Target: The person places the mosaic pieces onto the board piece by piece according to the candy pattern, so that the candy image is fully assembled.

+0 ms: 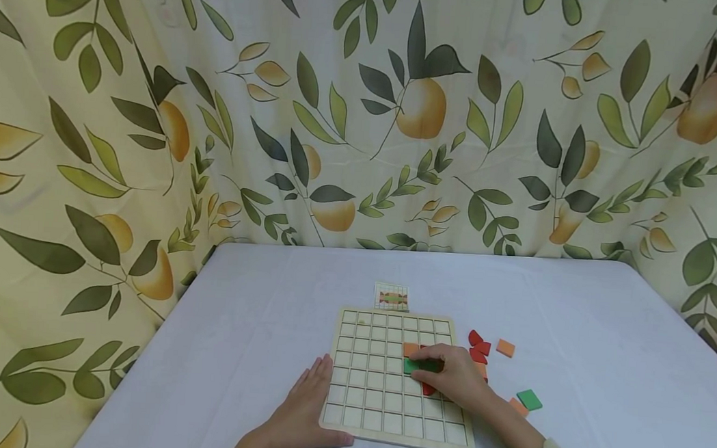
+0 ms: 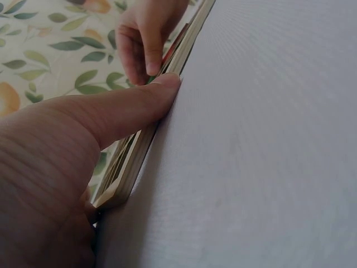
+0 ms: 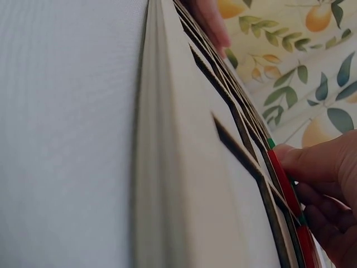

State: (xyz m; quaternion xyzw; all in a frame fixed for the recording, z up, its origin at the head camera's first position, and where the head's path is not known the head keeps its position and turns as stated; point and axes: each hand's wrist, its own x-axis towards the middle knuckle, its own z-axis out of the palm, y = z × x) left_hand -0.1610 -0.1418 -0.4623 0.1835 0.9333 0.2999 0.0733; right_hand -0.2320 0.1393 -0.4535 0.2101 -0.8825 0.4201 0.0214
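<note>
Pinching a green tile (image 1: 428, 365) in a narrow grip with the right hand (image 1: 459, 375), on the board (image 1: 375, 382) — between finger and thumb, just right of another green tile (image 1: 409, 366). Touching the board's left edge with the left hand (image 1: 299, 412) — farther off.

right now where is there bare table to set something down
Bare table lies left of the left hand and wooden grid board, and right of the loose green tile. Crowded: the board's right side, with the right hand over it and red pieces and orange tiles beside it.
</note>
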